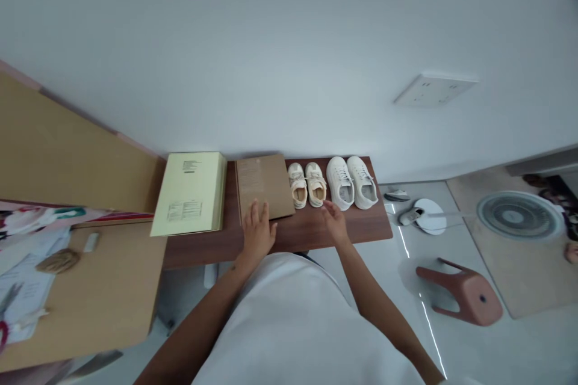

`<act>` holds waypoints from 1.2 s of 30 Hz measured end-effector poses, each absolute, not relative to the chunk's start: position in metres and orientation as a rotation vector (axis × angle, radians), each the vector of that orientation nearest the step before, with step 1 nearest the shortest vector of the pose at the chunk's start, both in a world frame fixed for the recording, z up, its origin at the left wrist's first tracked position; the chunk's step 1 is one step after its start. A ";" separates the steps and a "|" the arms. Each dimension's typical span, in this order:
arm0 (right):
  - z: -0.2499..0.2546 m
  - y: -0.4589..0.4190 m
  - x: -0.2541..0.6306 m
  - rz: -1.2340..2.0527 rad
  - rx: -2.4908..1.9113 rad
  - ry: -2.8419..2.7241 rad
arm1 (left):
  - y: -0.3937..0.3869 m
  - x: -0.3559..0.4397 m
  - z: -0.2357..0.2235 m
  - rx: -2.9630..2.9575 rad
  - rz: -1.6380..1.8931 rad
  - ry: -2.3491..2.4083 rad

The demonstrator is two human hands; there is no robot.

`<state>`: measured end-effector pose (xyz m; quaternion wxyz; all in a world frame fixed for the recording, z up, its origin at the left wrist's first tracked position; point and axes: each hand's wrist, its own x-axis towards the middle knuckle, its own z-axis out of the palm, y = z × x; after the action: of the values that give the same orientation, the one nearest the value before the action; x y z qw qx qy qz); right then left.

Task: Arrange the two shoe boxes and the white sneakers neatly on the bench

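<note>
My left hand lies on the front part of a flat brown cardboard box, its fingers spread over the lid. Beside the box stands a pair of small cream shoes with toes toward the wall. Just in front of them is my right hand, its fingers stretched out near the heel of the right small shoe; whether they touch it I cannot tell. To the right sits a larger pair of white lace-up sneakers. A pale yellow-green box with printed labels lies left of the cardboard box.
All this rests on a narrow dark wooden table against a white wall. At the left is a tan desk with papers. On the floor at the right are a brown stool and a fan. A socket plate is on the wall.
</note>
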<state>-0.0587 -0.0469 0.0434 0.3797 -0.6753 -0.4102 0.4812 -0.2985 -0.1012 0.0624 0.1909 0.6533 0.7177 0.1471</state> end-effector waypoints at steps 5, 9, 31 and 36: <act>0.040 -0.021 -0.029 1.028 -1.841 -1.525 | -0.047 -0.197 0.036 1.704 0.610 1.609; 0.020 0.009 -0.044 1.165 -1.990 -1.658 | -0.001 -0.150 0.008 1.221 0.447 1.891; 0.034 -0.048 0.057 1.184 -1.951 -1.309 | -0.056 -0.159 0.000 0.739 0.775 2.128; 0.022 -0.019 0.120 0.639 -2.108 -1.421 | -0.052 -0.094 0.019 1.345 0.692 1.702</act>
<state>0.1201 -0.0189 0.0219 0.2572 -0.7771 -0.5239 0.2357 -0.0936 -0.0520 0.0185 0.4188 0.5365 0.6787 0.2759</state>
